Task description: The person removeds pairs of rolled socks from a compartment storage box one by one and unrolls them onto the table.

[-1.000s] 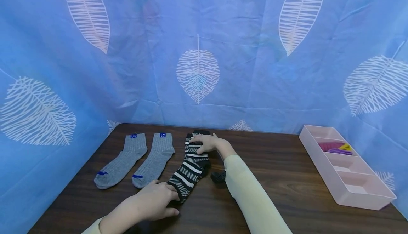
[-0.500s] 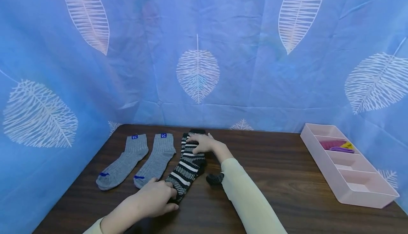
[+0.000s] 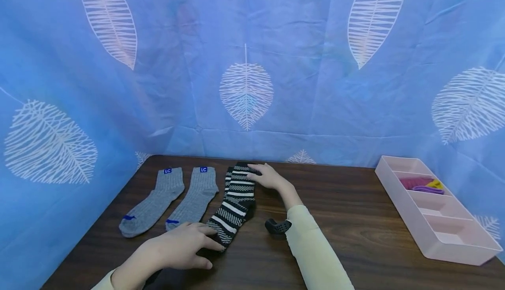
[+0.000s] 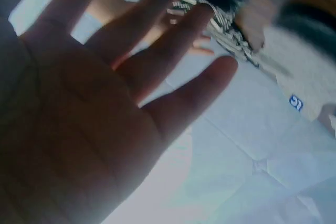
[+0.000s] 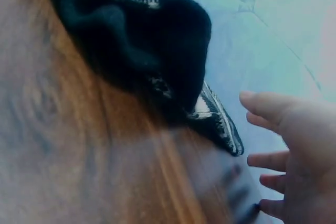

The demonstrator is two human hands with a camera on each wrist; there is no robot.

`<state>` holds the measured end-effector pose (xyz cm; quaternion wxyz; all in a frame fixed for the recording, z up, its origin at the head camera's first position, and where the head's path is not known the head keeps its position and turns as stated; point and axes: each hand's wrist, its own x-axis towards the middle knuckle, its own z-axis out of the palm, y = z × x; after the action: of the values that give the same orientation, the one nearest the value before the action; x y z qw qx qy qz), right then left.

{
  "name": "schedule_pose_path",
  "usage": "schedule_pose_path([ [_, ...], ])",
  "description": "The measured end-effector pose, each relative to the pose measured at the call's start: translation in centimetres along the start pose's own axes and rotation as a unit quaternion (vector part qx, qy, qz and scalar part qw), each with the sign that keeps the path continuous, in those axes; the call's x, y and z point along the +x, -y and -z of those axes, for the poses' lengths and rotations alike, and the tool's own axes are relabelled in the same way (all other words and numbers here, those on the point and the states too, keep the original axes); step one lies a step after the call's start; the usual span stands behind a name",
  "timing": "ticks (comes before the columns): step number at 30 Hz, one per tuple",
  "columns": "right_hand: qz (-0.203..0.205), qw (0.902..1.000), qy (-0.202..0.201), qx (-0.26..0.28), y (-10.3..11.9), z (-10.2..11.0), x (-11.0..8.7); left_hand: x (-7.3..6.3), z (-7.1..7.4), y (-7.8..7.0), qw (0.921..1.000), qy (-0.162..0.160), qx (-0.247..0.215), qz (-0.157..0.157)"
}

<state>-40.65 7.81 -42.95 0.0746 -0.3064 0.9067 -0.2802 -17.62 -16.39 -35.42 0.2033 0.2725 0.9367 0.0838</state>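
Observation:
A pair of black-and-white striped socks (image 3: 232, 206) lies on the table, one sock mostly over the other, cuffs at the back. At the toe end is my left hand (image 3: 183, 246), fingers loosely extended, fingertips right at the fabric. The left wrist view has that palm (image 4: 89, 98) with straight, spread fingers and no object in it. My right hand (image 3: 272, 179) stands beside the cuffs, its fingertips overlapping their right edge in the head view. In the right wrist view its fingers (image 5: 268, 161) are relaxed and apart from the dark sock heel (image 5: 178, 40).
Two grey socks (image 3: 154, 202) with blue labels lie side by side on the left of the brown wooden table (image 3: 335, 220). A pink divided box (image 3: 414, 224) stands at the right, with folded pink, yellow and purple fabric (image 3: 422, 184) in one compartment. Blue leaf-patterned cloth (image 3: 307, 97) hangs behind.
My right hand has drawn back rightward from over the striped sock to its cuff edge. The left hand has eased slightly left, its fingers straighter. The striped socks have shifted slightly left.

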Motion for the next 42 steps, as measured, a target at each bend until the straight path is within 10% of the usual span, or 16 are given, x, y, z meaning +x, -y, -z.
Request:
schedule_pose_path([
  [11,-0.058,0.9967,0.056,-0.006,-0.5,-0.8,0.0,-0.6,-0.7,1.4,0.9997,-0.002,-0.018,-0.016],
  [27,-0.066,0.9975,0.02,-0.016,0.7,-1.2,-0.2,-0.7,-0.5,2.4,0.9982,0.009,-0.058,-0.009],
  [42,0.01,0.9959,-0.028,-0.085,1.6,0.3,-0.5,-2.0,0.8,1.8,0.9982,-0.017,-0.058,-0.005],
])
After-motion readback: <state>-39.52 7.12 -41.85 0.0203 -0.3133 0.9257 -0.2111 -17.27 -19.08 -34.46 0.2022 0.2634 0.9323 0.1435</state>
